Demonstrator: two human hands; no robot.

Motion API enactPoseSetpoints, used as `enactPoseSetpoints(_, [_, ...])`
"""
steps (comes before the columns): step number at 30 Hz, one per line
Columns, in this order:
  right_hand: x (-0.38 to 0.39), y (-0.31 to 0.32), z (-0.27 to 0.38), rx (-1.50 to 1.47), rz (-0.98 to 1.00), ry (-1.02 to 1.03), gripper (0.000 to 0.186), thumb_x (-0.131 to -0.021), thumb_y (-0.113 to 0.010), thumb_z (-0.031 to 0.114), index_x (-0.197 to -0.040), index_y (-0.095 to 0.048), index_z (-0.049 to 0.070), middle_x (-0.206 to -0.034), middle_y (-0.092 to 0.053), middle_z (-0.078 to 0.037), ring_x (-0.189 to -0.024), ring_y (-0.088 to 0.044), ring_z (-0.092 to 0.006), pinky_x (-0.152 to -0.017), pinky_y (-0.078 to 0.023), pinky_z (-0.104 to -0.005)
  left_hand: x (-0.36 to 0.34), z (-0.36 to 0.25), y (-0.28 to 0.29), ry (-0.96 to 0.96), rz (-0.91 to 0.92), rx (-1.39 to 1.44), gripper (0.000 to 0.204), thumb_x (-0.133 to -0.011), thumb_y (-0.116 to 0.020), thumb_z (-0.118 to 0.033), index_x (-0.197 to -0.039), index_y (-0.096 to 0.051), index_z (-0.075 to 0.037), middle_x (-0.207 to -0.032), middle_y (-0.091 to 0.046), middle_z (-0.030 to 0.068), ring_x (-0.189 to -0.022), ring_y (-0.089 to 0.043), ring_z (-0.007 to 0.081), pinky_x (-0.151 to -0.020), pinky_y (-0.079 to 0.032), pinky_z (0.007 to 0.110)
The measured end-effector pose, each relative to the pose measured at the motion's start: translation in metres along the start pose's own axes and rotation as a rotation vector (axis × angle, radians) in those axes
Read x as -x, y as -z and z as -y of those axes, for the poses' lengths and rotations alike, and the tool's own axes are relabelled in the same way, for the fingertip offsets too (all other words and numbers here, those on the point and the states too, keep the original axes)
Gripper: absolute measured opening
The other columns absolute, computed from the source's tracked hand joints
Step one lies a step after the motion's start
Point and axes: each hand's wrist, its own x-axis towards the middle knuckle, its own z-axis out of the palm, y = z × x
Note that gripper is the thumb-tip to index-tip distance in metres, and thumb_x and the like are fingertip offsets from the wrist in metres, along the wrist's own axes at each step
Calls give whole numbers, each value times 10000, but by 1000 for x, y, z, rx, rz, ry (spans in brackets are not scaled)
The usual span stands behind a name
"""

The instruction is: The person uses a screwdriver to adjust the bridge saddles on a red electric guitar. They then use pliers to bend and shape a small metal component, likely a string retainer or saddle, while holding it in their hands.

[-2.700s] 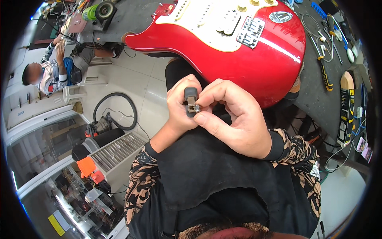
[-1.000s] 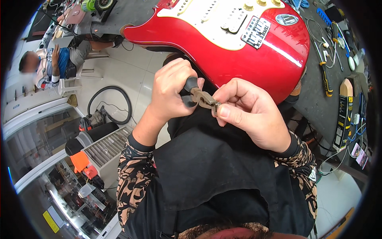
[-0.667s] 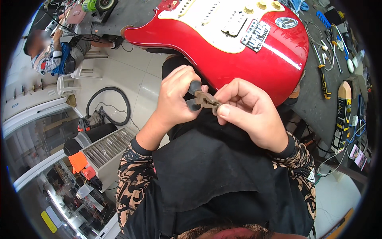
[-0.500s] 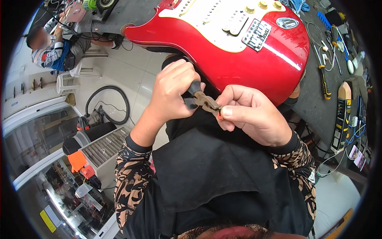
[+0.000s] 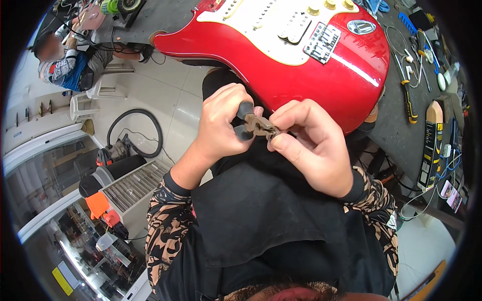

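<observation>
Pliers (image 5: 257, 124) with black handles and worn metal jaws are gripped in my left hand (image 5: 221, 115), jaws pointing right toward my right hand (image 5: 314, 145). The thumb and index finger of my right hand pinch a small metal piece (image 5: 273, 134) at the tips of the jaws; its shape is too small to make out. Both hands are over my black apron (image 5: 261, 210), just below a red electric guitar body (image 5: 311, 85) with a cream pickguard (image 5: 265, 35), metal bridge and cream knobs.
The grey bench (image 5: 396, 135) holds screwdrivers (image 5: 407, 100), cables, a black-and-yellow box (image 5: 429, 155) and a grinder (image 5: 118, 7). A co-worker (image 5: 70, 70) sits at the upper left. On the left floor are a vacuum with hose (image 5: 134, 113), a slatted metal unit (image 5: 135, 185) and a glass display case (image 5: 45, 180).
Earlier the pliers stood upright between my hands; they have since swung to point right. In the last half second my right fingers have risen and curled closer round the jaw tips.
</observation>
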Motion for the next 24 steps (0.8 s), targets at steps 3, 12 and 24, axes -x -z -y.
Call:
enactPoseSetpoints(3, [-5,11,9,-272,61,-316,170,-1059,-737,80,-1178,-657,-11,-1034,-718,-67,-921,-690,-124,-860,-562,-286,-3,5,5,-51,31,-46,263,-743,-820,-10,-830,-575,-46,-709,-510,116,-631,-517,338,-593,-437,437])
enactPoseSetpoints(12, [-7,17,9,-360,98,-362,194,-1079,-715,104,-1218,-665,-23,-1076,-707,-58,-942,-677,-124,-866,-554,-282,-8,11,14,-79,84,-118,272,-737,-825,-14,-792,-561,-47,-701,-508,109,-623,-515,334,-579,-421,428])
enactPoseSetpoints(24, [-1,0,0,90,32,28,161,-1058,-698,32,-1180,-609,-25,-1102,-657,-96,-996,-652,-154,-939,-543,-317,6,2,-4,13,-3,8,256,-760,-821,7,-847,-585,-37,-703,-520,119,-619,-533,339,-605,-460,421])
